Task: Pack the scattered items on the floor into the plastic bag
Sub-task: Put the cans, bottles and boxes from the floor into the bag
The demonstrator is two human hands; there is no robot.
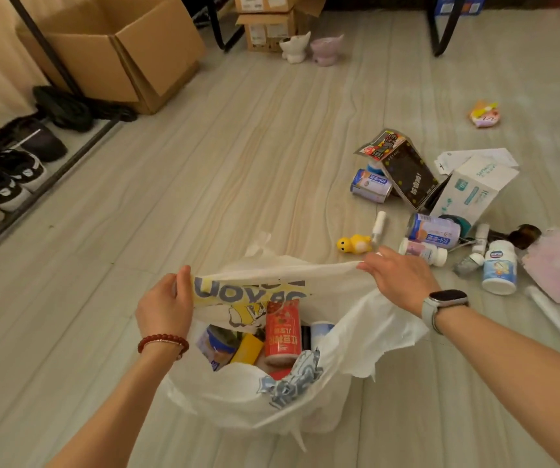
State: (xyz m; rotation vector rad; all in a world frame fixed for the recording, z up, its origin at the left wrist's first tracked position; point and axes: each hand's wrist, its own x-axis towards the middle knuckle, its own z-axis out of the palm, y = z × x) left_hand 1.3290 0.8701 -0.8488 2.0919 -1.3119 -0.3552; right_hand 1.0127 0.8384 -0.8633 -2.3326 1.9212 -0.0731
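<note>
Head view, step in hand: both hands hold the mouth of the plastic bag (356,336) wide so more can go in; my judgement is that the task is partly done, since a red can (282,332) and other packs already lie inside.
Doing it well: keep the far rim taut and the bag's bottom seated on the floor (238,163), so the opening does not fold shut when one hand lets go to fetch.
Left hand (165,307): at about 9 o'clock of the bag's mouth, thumb and fingers curled and pinching the printed rim; a red bead bracelet (162,342) sits on the wrist.
Right hand (401,276): at about 2 o'clock of the mouth, fingers bent over and gripping the stretched white rim; a watch (447,300) on the wrist, forearm running down to 4 o'clock.
Things to pack: a yellow duck toy (354,244) lies just beyond the right hand, with bottles, cans and boxes scattered on the floor towards 3 o'clock.
Likely next reach: the duck, being nearest.
</note>
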